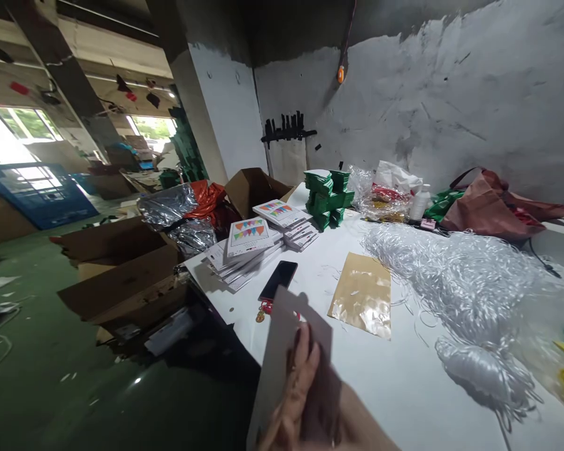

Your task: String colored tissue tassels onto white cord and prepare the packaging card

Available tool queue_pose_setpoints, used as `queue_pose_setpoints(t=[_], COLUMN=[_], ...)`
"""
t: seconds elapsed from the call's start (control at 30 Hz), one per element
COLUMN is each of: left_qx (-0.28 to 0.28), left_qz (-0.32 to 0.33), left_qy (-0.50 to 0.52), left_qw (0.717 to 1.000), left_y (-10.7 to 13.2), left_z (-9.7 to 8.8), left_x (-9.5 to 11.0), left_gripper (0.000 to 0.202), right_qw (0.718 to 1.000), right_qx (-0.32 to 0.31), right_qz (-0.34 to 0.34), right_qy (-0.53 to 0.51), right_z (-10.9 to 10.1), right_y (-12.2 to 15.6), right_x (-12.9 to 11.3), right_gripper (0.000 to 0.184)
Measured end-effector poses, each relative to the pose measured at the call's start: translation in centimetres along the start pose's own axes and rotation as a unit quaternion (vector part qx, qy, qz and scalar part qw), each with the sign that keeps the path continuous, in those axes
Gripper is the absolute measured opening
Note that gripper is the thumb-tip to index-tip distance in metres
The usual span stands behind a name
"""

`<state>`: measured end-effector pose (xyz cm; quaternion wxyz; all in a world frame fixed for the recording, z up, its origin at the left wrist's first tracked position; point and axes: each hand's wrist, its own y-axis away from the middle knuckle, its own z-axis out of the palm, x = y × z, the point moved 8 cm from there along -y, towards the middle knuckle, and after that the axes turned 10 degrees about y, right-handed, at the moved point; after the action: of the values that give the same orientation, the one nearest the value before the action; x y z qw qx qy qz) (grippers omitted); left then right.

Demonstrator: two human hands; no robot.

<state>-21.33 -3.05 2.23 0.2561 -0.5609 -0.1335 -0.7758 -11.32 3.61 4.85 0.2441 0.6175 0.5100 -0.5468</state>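
Grey card (273, 363): I'm holding it at the tabletop's (413, 398) edge, long axis running away toward the phone (279, 280).
Left fingers (302, 348): gripping it.
Right fingers: hiding; I can't tell.
Cardboard box (122, 279): standing open, showing me darkness inside.

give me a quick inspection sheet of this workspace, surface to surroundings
surface: white table, small scraps on it
job's things: grey-looking card held up at the near edge; printed packs piled unevenly beyond
clutter: phone, brown envelope, tangled white string, green stack, reddish bag
grippers: bare left hand against the card; right hand blurred, grip unclear
cables: orange-ended cord hanging at the wall; black cable at the table's right; white cable on the floor
surroundings: open cardboard boxes left of the table, patchy grey wall, green floor; other people: nothing seen
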Motion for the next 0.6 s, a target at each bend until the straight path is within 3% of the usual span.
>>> queue_pose_setpoints(t=[0.07,0.13,0.2,0.27,0.33,0.4,0.47,0.53,0.6], left_qx=[0.003,0.068,0.116,0.073,0.008,0.008,0.051,0.079,0.079], left_qz=[0.084,0.144,0.096,-0.042,-0.167,-0.224,-0.233,-0.235,-0.238], left_qy=[-0.017,-0.061,-0.080,-0.029,0.051,0.097,0.117,0.138,0.164], left_qw=[0.996,0.985,0.985,0.996,0.985,0.970,0.964,0.959,0.954], left_y=[-0.1,-0.3,-1.0,-2.0,-2.2,-1.9,-1.6,-1.2,-1.0], left_z=[1.1,0.3,-1.2,-1.5,-0.9,-0.7,-0.9,-0.8,-0.4], left_x=[2.1,4.2,4.4,2.5,0.4,-0.8,-1.5,-2.0,-2.5], left_gripper=[0.084,0.087,0.097,0.095,0.075,0.056,0.049,0.053,0.063], right_qw=[0.993,0.966,0.941,0.942,0.963,0.973,0.907,0.839,0.833], right_qx=[0.053,0.095,0.082,0.033,0.067,0.217,0.334,0.305,0.227], right_qz=[0.052,0.108,0.143,0.161,0.157,0.080,-0.068,-0.188,-0.231], right_qy=[-0.097,-0.216,-0.296,-0.292,-0.209,-0.005,0.246,0.409,0.449], right_z=[-1.8,-3.5,-4.1,-4.1,-5.4,-8.7,-10.1,-8.3,-6.4], right_y=[-0.2,0.0,0.5,0.9,1.4,2.0,3.0,2.9,1.8], right_x=[0.7,1.8,2.7,3.3,4.2,3.6,0.3,-2.2,-2.9], right_gripper=[0.057,0.050,0.049,0.049,0.051,0.054,0.051,0.042,0.032])
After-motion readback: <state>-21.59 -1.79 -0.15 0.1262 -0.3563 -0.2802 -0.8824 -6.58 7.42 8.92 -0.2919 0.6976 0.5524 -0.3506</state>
